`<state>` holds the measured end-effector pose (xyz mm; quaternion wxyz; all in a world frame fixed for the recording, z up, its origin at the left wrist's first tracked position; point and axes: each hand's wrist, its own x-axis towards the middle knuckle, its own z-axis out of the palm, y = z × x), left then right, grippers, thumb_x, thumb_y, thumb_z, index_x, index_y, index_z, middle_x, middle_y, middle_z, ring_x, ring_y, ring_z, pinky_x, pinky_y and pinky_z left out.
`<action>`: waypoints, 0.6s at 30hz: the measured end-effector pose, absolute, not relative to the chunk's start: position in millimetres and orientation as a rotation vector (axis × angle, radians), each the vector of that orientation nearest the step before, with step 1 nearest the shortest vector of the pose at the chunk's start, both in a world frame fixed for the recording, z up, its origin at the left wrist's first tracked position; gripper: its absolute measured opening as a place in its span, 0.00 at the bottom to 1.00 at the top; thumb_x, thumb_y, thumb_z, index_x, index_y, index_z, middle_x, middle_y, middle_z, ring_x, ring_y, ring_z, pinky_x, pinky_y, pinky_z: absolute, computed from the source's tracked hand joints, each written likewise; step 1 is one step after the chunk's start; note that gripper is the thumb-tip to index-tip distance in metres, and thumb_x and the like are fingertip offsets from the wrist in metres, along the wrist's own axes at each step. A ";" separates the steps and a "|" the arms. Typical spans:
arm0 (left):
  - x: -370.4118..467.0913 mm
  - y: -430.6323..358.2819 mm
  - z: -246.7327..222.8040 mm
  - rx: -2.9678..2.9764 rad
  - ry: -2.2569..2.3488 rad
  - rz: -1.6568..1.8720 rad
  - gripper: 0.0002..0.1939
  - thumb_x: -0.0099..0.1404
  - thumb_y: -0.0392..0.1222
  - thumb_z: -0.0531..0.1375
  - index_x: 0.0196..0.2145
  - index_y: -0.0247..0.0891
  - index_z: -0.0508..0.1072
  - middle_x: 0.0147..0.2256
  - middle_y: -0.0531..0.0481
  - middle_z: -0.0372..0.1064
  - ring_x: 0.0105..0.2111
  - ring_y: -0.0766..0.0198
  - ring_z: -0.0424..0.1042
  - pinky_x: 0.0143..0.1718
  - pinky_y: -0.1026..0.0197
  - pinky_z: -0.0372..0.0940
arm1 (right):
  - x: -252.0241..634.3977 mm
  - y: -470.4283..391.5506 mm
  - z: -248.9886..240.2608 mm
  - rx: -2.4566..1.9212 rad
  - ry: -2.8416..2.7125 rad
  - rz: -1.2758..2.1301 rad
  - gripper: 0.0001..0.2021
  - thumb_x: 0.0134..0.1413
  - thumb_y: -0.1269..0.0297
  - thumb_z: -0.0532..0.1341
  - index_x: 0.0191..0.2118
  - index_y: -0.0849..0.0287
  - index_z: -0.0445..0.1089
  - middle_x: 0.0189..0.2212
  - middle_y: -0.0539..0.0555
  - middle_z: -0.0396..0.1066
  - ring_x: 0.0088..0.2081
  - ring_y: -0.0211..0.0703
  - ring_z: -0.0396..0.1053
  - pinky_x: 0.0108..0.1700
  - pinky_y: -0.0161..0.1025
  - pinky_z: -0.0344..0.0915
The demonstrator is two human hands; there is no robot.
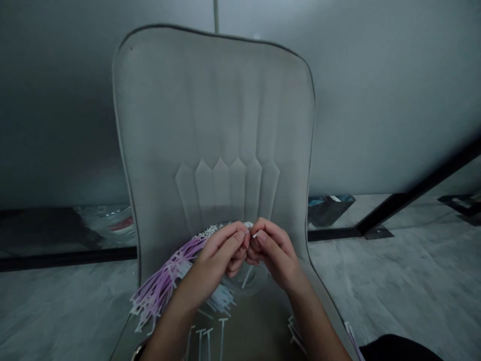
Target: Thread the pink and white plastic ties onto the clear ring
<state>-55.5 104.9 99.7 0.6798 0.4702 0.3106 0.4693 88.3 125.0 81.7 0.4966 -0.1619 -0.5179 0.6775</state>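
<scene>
My left hand [224, 250] and my right hand [273, 250] meet above the chair seat, thumbs pinched against forefingers. A small white tip [256, 234] shows at my right thumb and forefinger. Whatever is in my left fingers is too small to make out. Under the hands stands a clear round container [259, 287], partly hidden, with a thin white stick [247, 277] showing in it. Beside my left forearm lies a bunch of thin purple plastic sticks [165, 276] with T-shaped ends. Pale sticks [221, 299] spread out below my left hand.
The grey padded chair [214, 110] fills the middle. Several loose T-ended sticks lie on the seat's front [222, 331], and more [295, 333] by my right forearm. Behind is a pale panel [376, 100] with a dark metal frame [421, 185]. A dark box [330, 209] sits beneath.
</scene>
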 end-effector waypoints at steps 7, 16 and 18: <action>-60.0 108.4 92.7 1.013 0.589 1.001 0.14 0.65 0.42 0.56 0.23 0.38 0.59 0.19 0.60 0.46 0.18 0.73 0.45 0.18 0.68 0.45 | 87.4 126.3 77.6 -0.378 -1.236 1.624 0.12 0.63 0.59 0.58 0.29 0.58 0.62 0.19 0.43 0.49 0.21 0.33 0.46 0.24 0.33 0.49; -54.8 109.1 87.1 1.003 0.611 1.047 0.15 0.66 0.42 0.55 0.23 0.38 0.59 0.19 0.61 0.45 0.17 0.74 0.43 0.17 0.69 0.42 | 85.7 125.9 80.3 -0.454 -1.263 1.611 0.13 0.62 0.58 0.58 0.29 0.58 0.62 0.19 0.42 0.49 0.20 0.32 0.46 0.22 0.32 0.49; -54.1 109.2 85.6 0.999 0.596 1.082 0.16 0.66 0.44 0.56 0.23 0.37 0.60 0.18 0.62 0.44 0.16 0.74 0.41 0.16 0.69 0.40 | 84.2 125.2 80.4 -0.429 -1.239 1.640 0.13 0.62 0.58 0.59 0.28 0.58 0.62 0.19 0.42 0.49 0.20 0.32 0.46 0.22 0.31 0.49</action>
